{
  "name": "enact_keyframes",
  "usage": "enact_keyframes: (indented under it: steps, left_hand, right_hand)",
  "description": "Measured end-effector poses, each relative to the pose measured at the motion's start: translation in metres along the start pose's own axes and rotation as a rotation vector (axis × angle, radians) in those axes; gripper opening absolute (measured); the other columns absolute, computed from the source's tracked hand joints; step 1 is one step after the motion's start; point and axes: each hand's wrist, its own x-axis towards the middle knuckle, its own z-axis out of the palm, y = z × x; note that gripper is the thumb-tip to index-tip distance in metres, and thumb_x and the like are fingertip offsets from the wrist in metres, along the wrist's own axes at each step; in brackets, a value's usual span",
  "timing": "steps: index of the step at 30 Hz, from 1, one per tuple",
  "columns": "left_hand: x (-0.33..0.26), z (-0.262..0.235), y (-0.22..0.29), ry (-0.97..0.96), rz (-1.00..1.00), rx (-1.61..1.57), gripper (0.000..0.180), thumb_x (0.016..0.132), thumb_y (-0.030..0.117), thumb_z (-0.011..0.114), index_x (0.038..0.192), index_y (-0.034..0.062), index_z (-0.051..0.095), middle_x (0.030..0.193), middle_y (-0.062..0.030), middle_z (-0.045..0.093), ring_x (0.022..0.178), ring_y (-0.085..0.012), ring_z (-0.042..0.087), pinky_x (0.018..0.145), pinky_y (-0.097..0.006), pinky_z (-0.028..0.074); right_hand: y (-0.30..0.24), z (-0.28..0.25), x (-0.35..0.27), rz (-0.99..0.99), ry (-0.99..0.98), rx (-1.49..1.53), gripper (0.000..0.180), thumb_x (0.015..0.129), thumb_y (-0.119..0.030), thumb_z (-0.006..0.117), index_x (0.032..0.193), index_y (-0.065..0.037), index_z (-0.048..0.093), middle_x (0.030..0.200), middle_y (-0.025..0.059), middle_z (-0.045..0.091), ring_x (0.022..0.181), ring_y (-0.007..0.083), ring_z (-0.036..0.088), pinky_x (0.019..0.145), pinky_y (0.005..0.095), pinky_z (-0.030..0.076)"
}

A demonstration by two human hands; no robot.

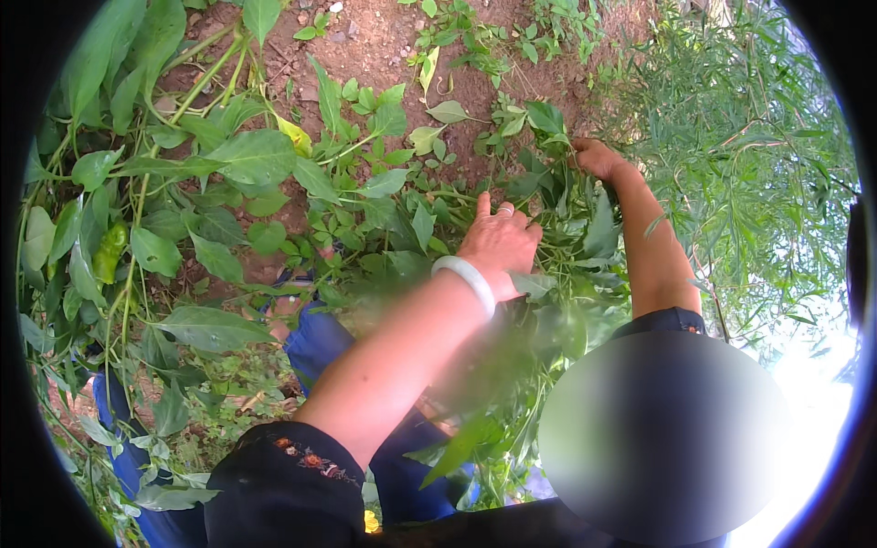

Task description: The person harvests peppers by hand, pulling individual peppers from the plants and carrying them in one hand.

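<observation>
Leafy pepper plant stems [598, 228] lean across the middle of the view. My left hand [498, 242], with a ring and a pale bangle [466, 281], reaches into this foliage from the lower left. One finger points up and the others curl down among the leaves, closed around stems; their tips are hidden. Farther away and to the right, my right hand [598, 160] is curled closed at the top of the same leafy growth, its fingertips partly behind leaves. A wrinkled green pepper [110, 254] hangs on another plant at the far left.
Large-leaved pepper plants [247, 160] fill the left side. Reddish-brown soil [365, 41] with small weeds lies at the top. Feathery narrow-leaved greenery [731, 173] crowds the right. My blue-clad leg [315, 342] shows below. A blurred round patch covers the lower right.
</observation>
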Motion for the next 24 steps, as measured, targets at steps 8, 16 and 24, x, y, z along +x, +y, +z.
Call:
enact_keyframes:
  steps: [8,16,24]
  left_hand:
    - [-0.001,-0.004,0.001,-0.012,0.016,-0.003,0.063,0.079,0.047,0.064,0.123,0.0030,0.051,0.112,-0.0174,0.057,0.119,-0.0342,0.047,0.106,-0.060,0.024]
    - [-0.002,0.000,0.001,0.090,0.028,-0.025,0.061,0.080,0.044,0.063,0.124,0.0034,0.050,0.113,-0.0183,0.056,0.119,-0.0353,0.046,0.107,-0.059,0.023]
    - [-0.006,-0.003,0.000,0.051,0.013,0.002,0.062,0.081,0.044,0.063,0.126,0.0045,0.049,0.115,-0.0184,0.055,0.121,-0.0353,0.045,0.107,-0.059,0.023]
  right_hand:
    - [-0.025,-0.008,0.001,-0.211,0.010,0.435,0.039,0.079,-0.015,0.054,0.117,-0.008,0.060,0.091,-0.0026,0.061,0.076,0.0118,0.052,0.072,0.0243,0.042]
    - [-0.050,-0.031,-0.027,-0.100,0.096,0.313,0.022,0.082,-0.026,0.053,0.088,-0.006,0.061,0.067,-0.0003,0.052,0.060,0.0102,0.044,0.053,0.0251,0.034]
    - [-0.052,-0.014,-0.018,-0.142,0.431,-0.138,0.025,0.074,-0.024,0.065,0.085,-0.002,0.062,0.073,0.0133,0.062,0.070,0.0238,0.060,0.069,0.0359,0.048]
